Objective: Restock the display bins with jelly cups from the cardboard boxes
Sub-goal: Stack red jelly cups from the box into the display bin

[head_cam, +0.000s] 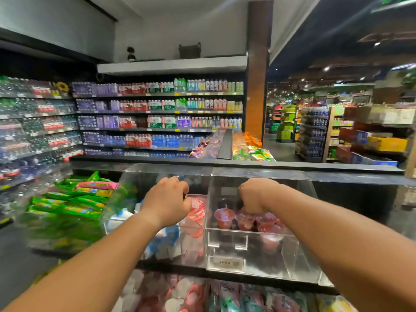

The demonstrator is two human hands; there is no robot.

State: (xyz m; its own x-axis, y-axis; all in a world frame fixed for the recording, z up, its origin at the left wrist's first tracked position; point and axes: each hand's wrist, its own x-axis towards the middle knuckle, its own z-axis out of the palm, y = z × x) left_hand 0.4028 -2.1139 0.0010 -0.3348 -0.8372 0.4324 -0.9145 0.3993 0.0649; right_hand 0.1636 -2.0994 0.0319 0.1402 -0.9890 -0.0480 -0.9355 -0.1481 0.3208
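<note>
A supermarket aisle: the near ground is a display stand carrying clear acrylic bins, with a black ledge (247, 164) running along its far edge and a second tier of packed sweets below at the near edge. Beyond, long wall shelves (157, 113) of bottled drinks fill the far left and centre; a brown pillar (257, 86) stands far right of them, and an open aisle runs away to the far right between more shelving.

The right bin (254, 251) is only part filled: red jelly cups (245, 220) sit in a loose cluster at its middle, with bare room toward its far wall and near front, where a price label (226, 263) hangs. The right hand (253, 195) reaches down into this bin, fingers curled downward onto the cups; whether they grip one I cannot tell. The left hand (167, 199) hovers over the left bin (191, 239), fingers curled round a red-lidded cup (198, 208). Green snack packets (69, 203) pile up at the left, just beside the bins.
</note>
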